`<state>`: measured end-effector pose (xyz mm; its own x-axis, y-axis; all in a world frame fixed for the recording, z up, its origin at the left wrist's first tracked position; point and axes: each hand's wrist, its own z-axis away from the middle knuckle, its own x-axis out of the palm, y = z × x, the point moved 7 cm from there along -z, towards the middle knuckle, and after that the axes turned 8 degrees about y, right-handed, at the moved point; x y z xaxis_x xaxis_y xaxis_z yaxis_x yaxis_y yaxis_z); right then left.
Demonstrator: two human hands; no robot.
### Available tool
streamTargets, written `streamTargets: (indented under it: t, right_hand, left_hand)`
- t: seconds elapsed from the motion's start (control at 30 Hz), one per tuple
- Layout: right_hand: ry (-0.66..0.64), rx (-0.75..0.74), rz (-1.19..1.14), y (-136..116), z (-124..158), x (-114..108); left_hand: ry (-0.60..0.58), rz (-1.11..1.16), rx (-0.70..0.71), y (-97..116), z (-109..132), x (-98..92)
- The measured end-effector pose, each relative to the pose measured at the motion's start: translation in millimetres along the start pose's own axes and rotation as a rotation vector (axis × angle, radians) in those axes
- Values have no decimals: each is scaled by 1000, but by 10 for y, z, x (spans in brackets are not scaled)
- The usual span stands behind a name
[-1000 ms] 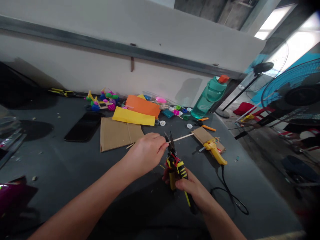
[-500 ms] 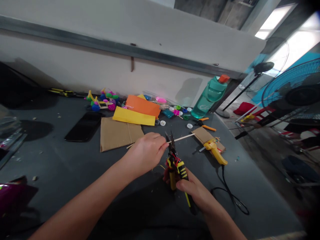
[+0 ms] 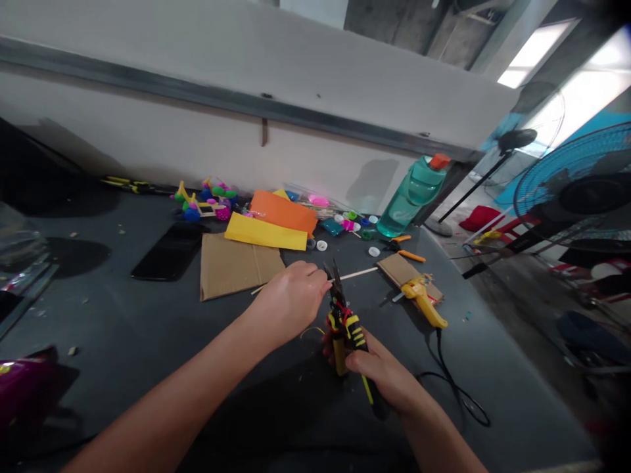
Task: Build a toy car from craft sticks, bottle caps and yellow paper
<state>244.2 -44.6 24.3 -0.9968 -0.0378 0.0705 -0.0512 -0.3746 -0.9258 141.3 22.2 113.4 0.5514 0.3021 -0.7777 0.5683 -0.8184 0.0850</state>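
Note:
Over the middle of the dark table, my left hand is closed on a thin wooden stick, which sticks out on both sides of the fist. My right hand grips the yellow and black handles of a pair of long-nose pliers. Their jaws point away from me and lie around the stick, right beside my left fingertips. Whether the jaws press on the stick I cannot tell. Behind my left hand lies a flat piece of cardboard.
A yellow glue gun rests on a small cardboard piece, its cord trailing right. Farther back are a green bottle, orange-handled pliers, bottle caps, yellow paper and colourful clay figures. A phone lies left.
The pliers' jaws look slightly closer together around the stick. Both hands keep nearly the same place, and the view has shifted a little.

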Motion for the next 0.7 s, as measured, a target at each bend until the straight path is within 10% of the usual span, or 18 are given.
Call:
streamTargets:
  t: [0.7]
  right_hand:
    - [26,34,-67,65,-24,-22]
  left_hand:
    - [-52,123,-180,-106,22,40]
